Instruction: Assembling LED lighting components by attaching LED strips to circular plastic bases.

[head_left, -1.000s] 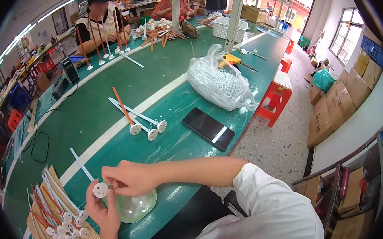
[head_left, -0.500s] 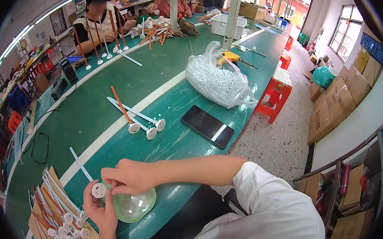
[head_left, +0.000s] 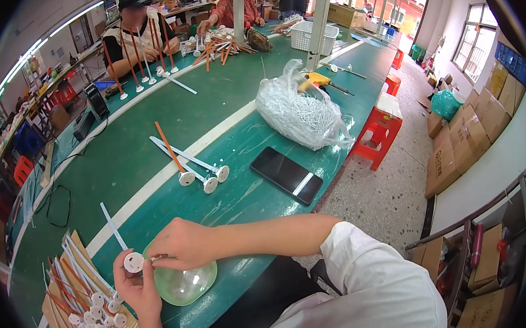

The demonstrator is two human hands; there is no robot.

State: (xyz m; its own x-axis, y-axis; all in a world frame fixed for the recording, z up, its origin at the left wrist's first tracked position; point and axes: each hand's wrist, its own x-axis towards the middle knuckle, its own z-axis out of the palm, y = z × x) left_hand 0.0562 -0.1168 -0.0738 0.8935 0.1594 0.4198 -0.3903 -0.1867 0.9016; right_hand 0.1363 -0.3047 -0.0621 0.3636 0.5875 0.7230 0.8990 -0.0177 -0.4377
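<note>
My left hand (head_left: 144, 296) grips a round white disc (head_left: 134, 262) with a pale strip-like stem (head_left: 113, 226) pointing away up-left. At the disc's right edge, the fingers of my right hand (head_left: 185, 244) are pinched together; whatever is between them is too small to make out. Under my right hand lies a shallow light-green bowl (head_left: 196, 286) holding something clear and shiny. Beside my left hand, several disc-ended sticks (head_left: 95, 311) in white and orange-brown lie heaped on cardboard (head_left: 51, 314).
Farther up the green table lie a few disc-ended sticks (head_left: 210, 185), a black phone (head_left: 286, 174) and a clear bag of thin white pieces (head_left: 306, 113). A yellow tool (head_left: 317, 78) lies behind the bag. Across the table a person (head_left: 139, 39) sits behind upright sticks. Red stools (head_left: 375, 132) stand at right.
My right hand has shifted slightly right, its fingers still pinched by the disc. The left hand keeps its hold. Across the table, the person's hands have come lower.
</note>
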